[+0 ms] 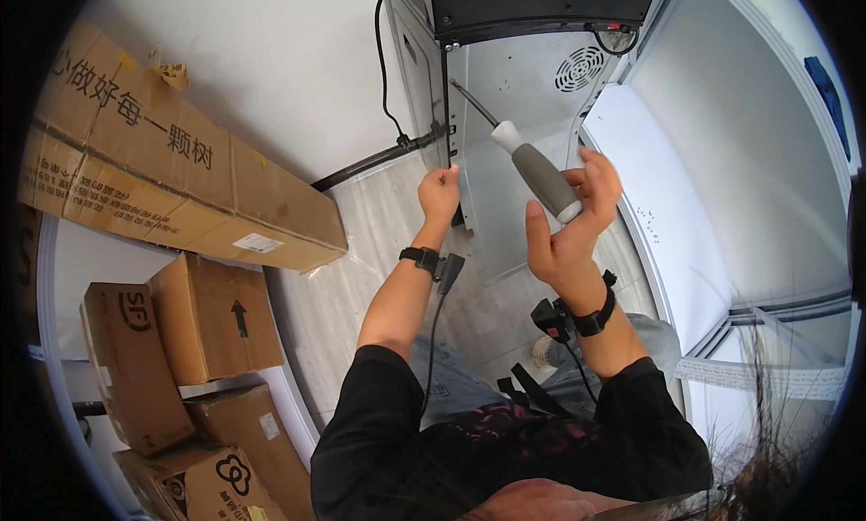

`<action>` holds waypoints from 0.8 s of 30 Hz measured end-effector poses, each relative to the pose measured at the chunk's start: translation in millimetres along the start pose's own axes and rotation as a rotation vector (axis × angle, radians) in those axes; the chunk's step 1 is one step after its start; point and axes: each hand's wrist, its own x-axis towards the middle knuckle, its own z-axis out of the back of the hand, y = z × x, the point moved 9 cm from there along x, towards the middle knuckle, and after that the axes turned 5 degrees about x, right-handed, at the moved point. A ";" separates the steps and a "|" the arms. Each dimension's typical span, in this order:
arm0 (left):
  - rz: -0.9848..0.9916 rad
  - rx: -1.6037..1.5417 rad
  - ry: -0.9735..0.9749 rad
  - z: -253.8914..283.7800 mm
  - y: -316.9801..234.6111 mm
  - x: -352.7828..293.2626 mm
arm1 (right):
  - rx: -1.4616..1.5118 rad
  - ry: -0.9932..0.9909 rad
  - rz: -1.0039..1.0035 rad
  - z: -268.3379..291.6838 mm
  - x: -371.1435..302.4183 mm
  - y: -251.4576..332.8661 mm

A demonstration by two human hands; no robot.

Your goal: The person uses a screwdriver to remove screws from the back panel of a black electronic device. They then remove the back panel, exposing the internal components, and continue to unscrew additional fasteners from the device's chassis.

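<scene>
A screwdriver with a fat grey and white handle rests in my right hand, its butt against the palm and the fingers curled loosely behind it. Its thin metal shaft slants up and left, the tip in front of an open grey metal cabinet. My left hand is closed beside the dark front edge of the cabinet's left side. What those fingers hold, if anything, is hidden. The cabinet's inside has a round slotted vent, and a black unit sits at its top.
Along the left wall lies a long cardboard box. Below it, several smaller cardboard boxes are stacked on a shelf. A black cable hangs left of the cabinet. White panels stand at the right. Cables trail from straps on both my wrists.
</scene>
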 end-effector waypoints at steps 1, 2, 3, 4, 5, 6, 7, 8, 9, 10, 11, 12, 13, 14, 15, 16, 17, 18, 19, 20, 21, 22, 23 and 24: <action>0.004 -0.001 0.004 -1.3 -1.2 -0.7 | -0.025 0.060 -0.016 -3.4 -8.0 -5.3; 0.007 -0.002 0.008 -2.8 -2.5 -1.5 | -0.051 0.120 -0.032 -5.4 -13.1 -8.7; 0.011 0.002 0.008 -1.9 -0.9 -1.5 | -0.054 0.190 -0.122 -8.3 -15.4 -15.5; 0.005 -0.004 0.003 -0.9 -0.4 -1.0 | -0.056 0.259 -0.213 -10.5 -17.7 -21.5; -0.001 -0.011 -0.002 -0.2 -0.2 -0.4 | -0.059 0.329 -0.303 -14.2 -20.5 -27.8; -0.008 -0.016 -0.004 0.1 -0.3 -0.2 | -0.035 0.208 -0.223 -8.0 -13.6 -19.6; -0.004 -0.023 -0.002 0.1 0.9 -0.4 | -0.011 0.087 -0.142 -4.9 -7.4 -11.5; 0.001 -0.030 0.001 0.3 2.0 -0.7 | 0.003 0.026 -0.084 -2.5 -6.9 -9.4; 0.006 -0.041 0.003 -0.5 2.0 -1.1 | 0.010 -0.034 -0.023 0.7 -6.1 -6.4; 0.005 -0.040 0.008 -1.3 1.5 -1.3 | 0.008 -0.035 0.014 -0.2 -11.9 -10.4; 0.005 -0.039 0.011 -2.0 1.0 -1.4 | -0.005 -0.009 0.005 -1.8 -13.2 -11.6; 0.005 -0.036 0.014 -1.7 0.2 -1.3 | -0.016 0.017 -0.005 -4.2 -14.7 -12.6; 0.012 -0.038 0.019 -1.9 0.0 -1.4 | -0.039 0.070 -0.062 -6.6 -16.5 -12.7; 0.019 -0.039 0.025 -2.2 -0.3 -1.6 | -0.061 0.123 -0.120 -9.4 -17.8 -13.0; 0.026 -0.039 0.029 -1.6 0.0 -1.8 | -0.051 0.118 -0.220 -8.9 -19.3 -18.4; 0.024 -0.042 0.026 -0.7 -0.6 -2.0 | -0.085 0.106 -0.163 -7.0 -14.4 -13.4; 0.023 -0.044 0.023 0.1 -1.1 -2.2 | -0.119 0.093 -0.107 -4.6 -7.9 -9.6; 0.022 -0.048 0.023 -0.4 -1.5 -2.6 | -0.156 0.081 -0.049 -2.4 -3.1 -4.1; 0.021 -0.044 0.020 -0.2 -1.7 -2.4 | -0.045 0.074 -0.065 -4.3 -3.3 -3.1; 0.019 -0.039 0.017 0.4 -1.7 -2.0 | 0.066 0.065 -0.081 -6.0 -3.7 -2.3; 0.016 -0.035 0.015 0.3 -3.2 -1.8 | 0.061 0.121 -0.082 -9.6 -6.9 -5.2; 0.027 -0.024 0.021 -0.4 -3.4 -2.2 | 0.057 0.177 -0.084 -13.1 -8.8 -6.7; 0.037 -0.012 0.028 -1.1 -3.6 -3.1 | -0.032 0.185 -0.045 -11.5 -8.5 -2.6; 0.048 0.001 0.030 -0.4 -2.4 -3.1 | -0.039 0.172 -0.111 -10.1 -7.9 -6.9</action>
